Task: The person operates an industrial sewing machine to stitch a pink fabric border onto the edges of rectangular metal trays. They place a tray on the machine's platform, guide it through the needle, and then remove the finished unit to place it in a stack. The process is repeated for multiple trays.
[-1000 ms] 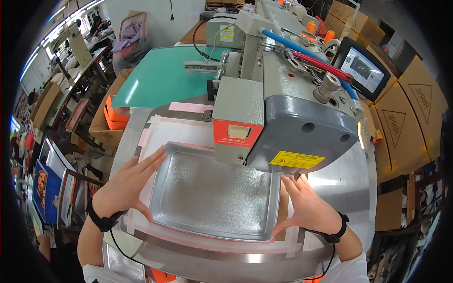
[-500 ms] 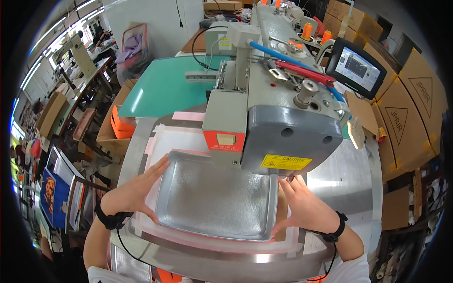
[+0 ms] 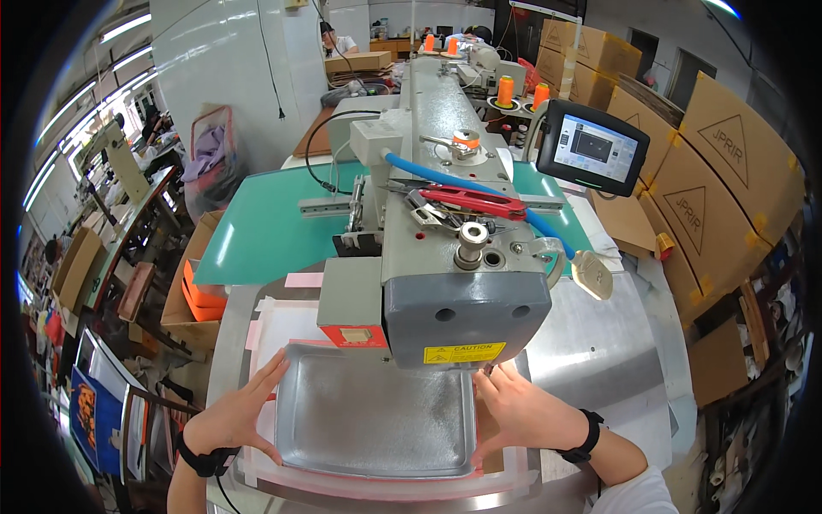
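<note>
A shallow silver-grey rectangular tray or panel (image 3: 377, 415) with raised, rounded edges lies flat under the head of an industrial sewing machine (image 3: 467, 313). My left hand (image 3: 235, 418) rests along its left edge, fingers stretched toward the far corner and thumb spread toward the near one. At the opposite edge, my right hand (image 3: 524, 413) has its thumb near the front corner and its fingers by the far right corner, partly under the machine head. Beneath the panel is a pale sheet (image 3: 267, 403) bordered with pink strips, on the metal work surface (image 3: 591, 343). The needle area is hidden.
Red-handled snips (image 3: 475, 200) and a blue hose (image 3: 454, 180) lie on top of the machine. A screen (image 3: 591, 147) stands right of it, before stacked cartons (image 3: 728, 163). Behind left is a green plate (image 3: 265, 227); an open carton (image 3: 184, 295) holds orange pieces.
My view has tilted up and shifted, so the machine and panel sit lower and further left in the picture. Both hands keep much the same places along the panel's edges.
</note>
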The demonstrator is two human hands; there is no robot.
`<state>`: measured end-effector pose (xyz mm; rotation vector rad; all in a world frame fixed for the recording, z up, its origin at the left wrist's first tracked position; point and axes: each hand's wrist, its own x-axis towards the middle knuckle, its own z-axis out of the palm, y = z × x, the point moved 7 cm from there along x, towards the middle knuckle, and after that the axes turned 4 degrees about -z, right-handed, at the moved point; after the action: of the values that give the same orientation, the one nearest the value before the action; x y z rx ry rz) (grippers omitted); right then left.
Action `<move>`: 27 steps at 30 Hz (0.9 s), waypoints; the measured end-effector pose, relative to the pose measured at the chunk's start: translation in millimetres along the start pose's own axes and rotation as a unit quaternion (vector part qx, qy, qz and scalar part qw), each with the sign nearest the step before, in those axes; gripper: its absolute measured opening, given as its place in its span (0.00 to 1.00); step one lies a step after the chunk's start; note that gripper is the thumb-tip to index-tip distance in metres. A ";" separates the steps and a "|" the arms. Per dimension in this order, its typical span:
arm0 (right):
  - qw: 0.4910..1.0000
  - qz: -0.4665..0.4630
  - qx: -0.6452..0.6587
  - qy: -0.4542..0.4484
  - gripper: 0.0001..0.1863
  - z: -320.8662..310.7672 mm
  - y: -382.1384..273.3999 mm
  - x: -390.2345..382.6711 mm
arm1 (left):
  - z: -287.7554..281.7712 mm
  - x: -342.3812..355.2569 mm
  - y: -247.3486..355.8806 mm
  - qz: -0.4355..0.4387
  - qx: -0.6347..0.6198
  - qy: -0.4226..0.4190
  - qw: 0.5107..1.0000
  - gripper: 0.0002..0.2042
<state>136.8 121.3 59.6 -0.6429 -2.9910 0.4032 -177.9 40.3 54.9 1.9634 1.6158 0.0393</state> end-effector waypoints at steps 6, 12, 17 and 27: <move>0.999 0.009 0.045 0.017 0.60 0.8 1.2 -1.8 | -1.6 -0.8 3.8 -0.039 -0.016 -0.025 0.999 0.70; 0.999 0.022 0.031 -0.017 0.63 3.8 6.7 -7.0 | 2.3 -1.5 10.0 -0.007 0.134 0.013 0.991 0.71; 0.999 0.016 0.048 -0.005 0.64 5.5 8.1 -6.0 | 0.4 -0.7 12.4 -0.020 0.162 0.008 0.986 0.71; 0.999 -0.002 0.031 0.020 0.59 2.3 2.7 -1.8 | 0.5 -2.3 5.9 -0.028 0.136 0.002 0.990 0.72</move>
<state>139.3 122.4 56.7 -0.6316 -2.9290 0.4742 -173.1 37.5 57.9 2.1171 1.7552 -0.2108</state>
